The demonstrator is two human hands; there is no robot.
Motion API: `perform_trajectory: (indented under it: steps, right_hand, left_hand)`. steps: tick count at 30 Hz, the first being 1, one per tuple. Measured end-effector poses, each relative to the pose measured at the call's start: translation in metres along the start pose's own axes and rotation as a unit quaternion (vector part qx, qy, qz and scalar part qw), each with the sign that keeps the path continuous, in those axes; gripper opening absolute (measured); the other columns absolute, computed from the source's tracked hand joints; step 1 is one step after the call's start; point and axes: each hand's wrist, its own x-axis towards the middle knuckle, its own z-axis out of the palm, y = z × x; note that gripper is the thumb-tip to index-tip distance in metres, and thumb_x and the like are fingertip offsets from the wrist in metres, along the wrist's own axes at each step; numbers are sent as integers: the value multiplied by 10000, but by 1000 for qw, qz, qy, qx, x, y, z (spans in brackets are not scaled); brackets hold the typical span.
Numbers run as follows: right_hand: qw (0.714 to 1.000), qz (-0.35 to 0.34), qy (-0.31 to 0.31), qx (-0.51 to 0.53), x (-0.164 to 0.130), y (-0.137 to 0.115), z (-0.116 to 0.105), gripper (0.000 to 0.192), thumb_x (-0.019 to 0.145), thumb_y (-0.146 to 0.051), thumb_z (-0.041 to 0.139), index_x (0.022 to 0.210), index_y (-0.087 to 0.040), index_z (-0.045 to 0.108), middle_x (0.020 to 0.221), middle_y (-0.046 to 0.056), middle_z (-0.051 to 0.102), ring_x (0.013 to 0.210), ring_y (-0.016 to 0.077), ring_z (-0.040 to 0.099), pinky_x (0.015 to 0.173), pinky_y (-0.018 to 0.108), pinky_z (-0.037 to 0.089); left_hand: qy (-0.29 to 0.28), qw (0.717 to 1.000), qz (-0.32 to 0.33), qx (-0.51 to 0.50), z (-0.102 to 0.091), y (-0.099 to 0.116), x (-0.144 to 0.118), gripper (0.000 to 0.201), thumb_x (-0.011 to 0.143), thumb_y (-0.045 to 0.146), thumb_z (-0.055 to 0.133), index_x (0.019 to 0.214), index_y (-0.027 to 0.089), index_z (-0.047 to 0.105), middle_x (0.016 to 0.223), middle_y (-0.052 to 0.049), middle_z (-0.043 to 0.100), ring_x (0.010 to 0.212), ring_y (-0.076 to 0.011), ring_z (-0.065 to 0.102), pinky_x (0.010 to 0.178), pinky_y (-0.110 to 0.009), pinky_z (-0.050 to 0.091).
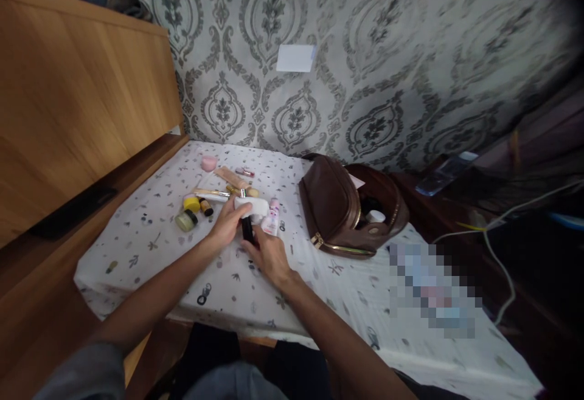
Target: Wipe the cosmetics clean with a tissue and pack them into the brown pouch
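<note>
Patterned cloth [150, 230] covers the table; left hand [228, 224] clasps a white bottle [255, 206], right hand [269, 254] pinches a black tube [247, 228]; keep both grips firm, brown bag [337, 205] at three o'clock.

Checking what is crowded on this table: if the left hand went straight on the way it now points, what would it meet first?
The left hand already rests on a white tube. Straight on, up and right, it would likely meet the small pink-and-white bottle beside it next, though depth is unclear.
</note>
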Motion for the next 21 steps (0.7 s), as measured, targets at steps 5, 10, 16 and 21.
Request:
perform_trajectory:
  steps: [5,10,16,21]
  right_hand:
    - [994,-20,66,91,-1,-10,-17,408,941,-506,489,727,-192,635,597,-1,571,560,136,511,592,262,400]
    - [978,-6,146,150,4,-8,-28,373,926,-464,516,1130,-175,637,797,27,640,668,157,549,623,275,443]
    - [979,-33,94,179,8,-5,-27,307,929,-437,520,1035,-201,685,954,60,688,803,177,606,717,293,475]
    - [965,9,119,233,10,-3,-27,279,883,-450,581,911,-185,661,785,20,645,681,141,554,652,265,450]
  left_hand:
    - [-39,993,23,110,-11,15,1,217,650,180,666,859,208,620,723,36,612,640,-118,547,596,-206,417]
    - [-151,949,18,276,-10,20,-10,252,683,186,716,923,216,646,697,21,621,593,-154,530,562,-240,377]
    - [-204,897,70,387,-5,20,-18,217,641,133,733,805,238,638,619,22,583,562,-190,495,568,-266,313]
    - [-215,852,95,468,-8,32,-15,245,622,136,726,818,250,633,582,38,529,537,-194,482,568,-264,293]
